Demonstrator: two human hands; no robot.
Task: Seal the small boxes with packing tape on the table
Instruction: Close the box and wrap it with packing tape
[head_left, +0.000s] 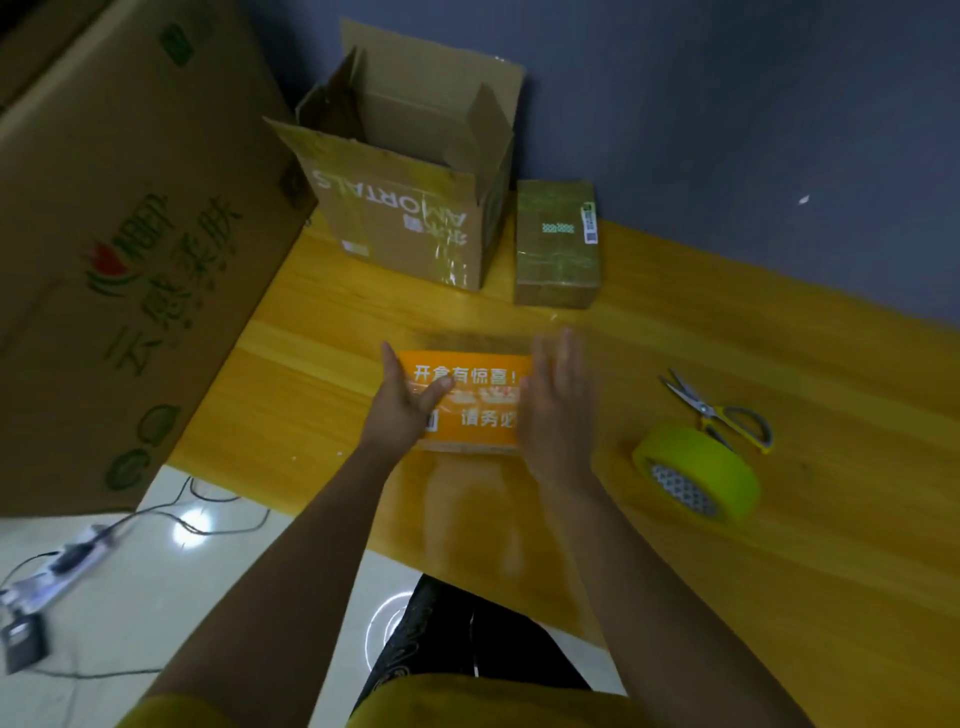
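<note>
On the worktop (779, 571), both my hands, left (402, 402) and right (558, 410), press flat-fingered on the orange box (478, 402), gripping nothing; smoothing tape, I judge; next, another box.

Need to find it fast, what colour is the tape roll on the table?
Yellow-green tape roll, with a patterned white core; head view shows it.

Orange box (470, 400) under my hands: top line reads 开盒有惊喜!, white on orange; lower line starts 请务必, and my right hand (558, 410) covers whatever follows.
Open carton (410, 218) at the back of the desk: AMORTALS, in white letters, upside down from where I stand; smaller white characters beneath it, too blurred for me to read.
Big carton (130, 249) on my left: 云感柔肤 in green running down its side; a green brand mark above with a red flower logo, which I can't make out.
Taped small box (558, 239): a white barcode label and a green patch, print too small to read.
</note>
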